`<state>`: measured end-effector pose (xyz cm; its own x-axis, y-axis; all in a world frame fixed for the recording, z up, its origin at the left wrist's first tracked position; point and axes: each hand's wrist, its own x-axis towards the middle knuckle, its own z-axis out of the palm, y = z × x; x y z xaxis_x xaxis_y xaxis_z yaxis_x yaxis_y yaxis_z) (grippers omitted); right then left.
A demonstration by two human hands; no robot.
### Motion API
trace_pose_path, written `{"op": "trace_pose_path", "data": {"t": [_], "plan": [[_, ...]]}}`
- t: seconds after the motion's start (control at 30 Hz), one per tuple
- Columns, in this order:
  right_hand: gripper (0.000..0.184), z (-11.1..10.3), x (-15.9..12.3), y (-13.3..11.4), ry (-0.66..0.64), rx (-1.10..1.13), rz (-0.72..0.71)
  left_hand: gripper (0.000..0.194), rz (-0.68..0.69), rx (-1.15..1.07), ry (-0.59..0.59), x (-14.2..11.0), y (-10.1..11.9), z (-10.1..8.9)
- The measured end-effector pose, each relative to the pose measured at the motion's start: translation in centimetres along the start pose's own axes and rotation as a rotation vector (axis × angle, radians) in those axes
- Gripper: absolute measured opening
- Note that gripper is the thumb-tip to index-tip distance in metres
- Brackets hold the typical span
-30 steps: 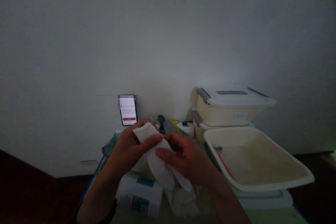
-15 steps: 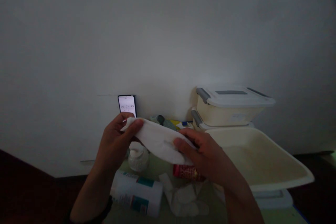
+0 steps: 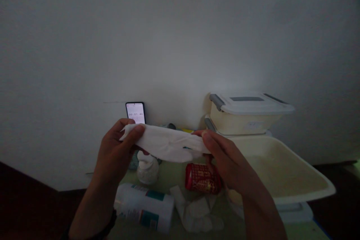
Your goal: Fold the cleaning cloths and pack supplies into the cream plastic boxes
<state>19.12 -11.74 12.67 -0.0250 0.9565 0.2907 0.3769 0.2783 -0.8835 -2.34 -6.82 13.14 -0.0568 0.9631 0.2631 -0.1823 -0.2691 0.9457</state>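
A white sock (image 3: 163, 142) is stretched sideways between my two hands, above the table. My left hand (image 3: 119, 142) pinches its left end, thumb on top. The other end is gripped by my right hand (image 3: 222, 153), thumb and fingers closed on it. A small gap shows in the cloth near that right end. Below my right hand lies a red packet (image 3: 201, 178) with gold print. More white socks (image 3: 197, 213), folded over one another, lie under it on the table.
A white jar-like pump bottle (image 3: 147, 170) stands below my left hand, near a white bottle (image 3: 146, 206) lying on its side. A phone (image 3: 135, 112) showing a timer leans on the wall. At right are a cream basin (image 3: 298, 195) and a lidded box (image 3: 242, 120).
My hands have moved apart, pulling the sock longer and flatter. My right hand has risen and shifted right, uncovering more of the red packet. My left hand has gone slightly left.
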Motion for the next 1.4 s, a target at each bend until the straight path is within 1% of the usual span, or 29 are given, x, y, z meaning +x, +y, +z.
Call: {"op": "trace_pose_path", "data": {"t": [0.13,0.27,0.37,0.43,0.6,0.83,0.9,1.03,1.13,1.23,1.33,1.4], "plan": [[0.031,-0.44,0.01,-0.09,-0.023,-0.057,-0.003,0.02,0.003,-0.022,0.021,0.17,0.01,0.03],[0.032,-0.57,-0.21,0.01,-0.055,-0.062,0.023,0.019,0.007,-0.039,0.041,0.25,0.05,0.09],[0.038,-0.45,-0.35,0.12,-0.079,-0.098,0.051,0.02,0.006,-0.042,0.05,0.17,0.08,0.07],[0.038,-0.38,-0.39,0.18,-0.077,-0.129,0.053,0.02,0.002,-0.031,0.049,0.1,0.1,0.04],[0.028,-0.43,-0.37,0.33,-0.048,-0.168,0.045,0.018,0.012,0.002,0.057,0.11,0.07,-0.05],[0.021,-0.47,-0.27,0.22,-0.009,-0.074,-0.001,0.019,0.019,-0.024,0.063,0.22,0.01,-0.03],[0.021,-0.47,-0.25,0.04,-0.016,-0.063,-0.024,0.02,0.018,-0.024,0.068,0.2,0.07,-0.03],[0.026,-0.46,-0.24,-0.27,-0.062,-0.13,-0.053,0.019,0.009,-0.003,0.062,0.08,0.28,0.03],[0.029,-0.38,-0.21,-0.25,-0.093,-0.154,-0.041,0.018,0.014,0.005,0.063,0.0,0.4,0.18],[0.033,-0.28,-0.15,-0.04,-0.078,-0.153,-0.022,0.017,0.011,0.016,0.071,-0.02,0.44,0.27],[0.026,-0.3,-0.12,0.12,-0.05,-0.117,-0.015,0.019,-0.005,0.002,0.083,0.03,0.39,0.13],[0.02,-0.38,-0.13,0.08,-0.057,-0.111,-0.011,0.02,-0.017,-0.006,0.093,0.09,0.29,-0.04]]}}
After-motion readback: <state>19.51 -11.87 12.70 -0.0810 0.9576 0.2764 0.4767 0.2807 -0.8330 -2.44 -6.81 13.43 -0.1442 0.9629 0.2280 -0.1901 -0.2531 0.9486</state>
